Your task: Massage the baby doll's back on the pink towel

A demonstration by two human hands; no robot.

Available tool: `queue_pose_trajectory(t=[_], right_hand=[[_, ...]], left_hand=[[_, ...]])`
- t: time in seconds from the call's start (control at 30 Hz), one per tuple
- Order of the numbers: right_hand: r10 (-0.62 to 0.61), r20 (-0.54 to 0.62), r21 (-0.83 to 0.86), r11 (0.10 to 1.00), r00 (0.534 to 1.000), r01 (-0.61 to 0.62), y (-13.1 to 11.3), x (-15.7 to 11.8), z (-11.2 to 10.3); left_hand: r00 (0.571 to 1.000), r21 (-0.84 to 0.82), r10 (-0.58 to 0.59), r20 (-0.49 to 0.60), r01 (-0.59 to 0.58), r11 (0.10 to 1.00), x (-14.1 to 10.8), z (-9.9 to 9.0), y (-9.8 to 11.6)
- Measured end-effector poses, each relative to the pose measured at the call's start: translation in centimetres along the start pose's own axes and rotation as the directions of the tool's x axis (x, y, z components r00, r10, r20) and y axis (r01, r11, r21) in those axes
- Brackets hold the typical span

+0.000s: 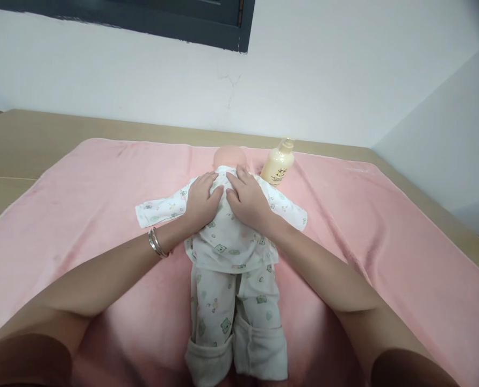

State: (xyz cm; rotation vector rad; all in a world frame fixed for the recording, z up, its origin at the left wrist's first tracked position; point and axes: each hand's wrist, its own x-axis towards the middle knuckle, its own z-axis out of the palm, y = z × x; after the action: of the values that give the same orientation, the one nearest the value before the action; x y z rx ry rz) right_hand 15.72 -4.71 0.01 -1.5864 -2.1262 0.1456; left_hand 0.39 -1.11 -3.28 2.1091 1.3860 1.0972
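Note:
A baby doll point(230, 156) lies stretched out with its smooth, rounded head away from me and no face showing. It wears a white long-sleeved top point(235, 250) and matching pants point(213, 306), both printed with small green animals; the pant cuffs are rolled up. My left hand point(202, 200) rests flat on the left side of the doll's upper body, fingers extended. On the other side lies my right hand point(248, 199), also flat with fingers spread, close to the neckline. Both thumbs point inward, near each other. Neither hand grips anything. The doll's own hands are hidden.
A pale yellow pump bottle point(278, 164) leans beside the doll's head on the right. Under everything spreads a pink blanket point(102, 215) with some folds, on a wooden table point(45, 134). A white wall point(304, 80) with a dark window frame point(207, 32) stands behind.

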Motion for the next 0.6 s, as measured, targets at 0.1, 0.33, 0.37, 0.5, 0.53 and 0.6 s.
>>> queue_pose_trajectory(t=[0.1, 0.33, 0.37, 0.5, 0.53, 0.6], right_hand=[[0.000, -0.099, 0.105, 0.994, 0.995, 0.010, 0.3, 0.0, 0.0], [0.019, -0.117, 0.102, 0.995, 0.993, -0.007, -0.2, -0.1, -0.1], [0.024, -0.058, 0.078, 0.997, 0.998, -0.019, -0.4, -0.2, 0.0], [0.040, 0.025, 0.087, 0.995, 0.999, -0.042, -0.9, -0.4, -0.2], [0.039, 0.008, 0.111, 0.993, 0.999, -0.040, -0.9, -0.4, -0.5], [0.037, -0.051, 0.153, 0.988, 0.998, -0.029, -0.8, -0.4, -0.9]], left_hand=[[1.000, -0.004, -0.008, -0.002, 0.008, 1.000, 0.1, 0.1, -0.2], [1.000, -0.016, 0.014, -0.013, -0.014, 1.000, 0.1, 0.2, -0.5], [1.000, -0.021, 0.020, -0.014, -0.020, 1.000, 0.1, 0.2, -0.5], [1.000, -0.035, 0.024, -0.018, -0.025, 0.999, 0.2, 0.4, -0.6], [1.000, -0.036, 0.023, -0.019, -0.024, 0.999, 0.2, 0.4, -0.7], [0.999, -0.038, 0.024, -0.023, -0.025, 0.999, 0.2, 0.3, -0.7]])
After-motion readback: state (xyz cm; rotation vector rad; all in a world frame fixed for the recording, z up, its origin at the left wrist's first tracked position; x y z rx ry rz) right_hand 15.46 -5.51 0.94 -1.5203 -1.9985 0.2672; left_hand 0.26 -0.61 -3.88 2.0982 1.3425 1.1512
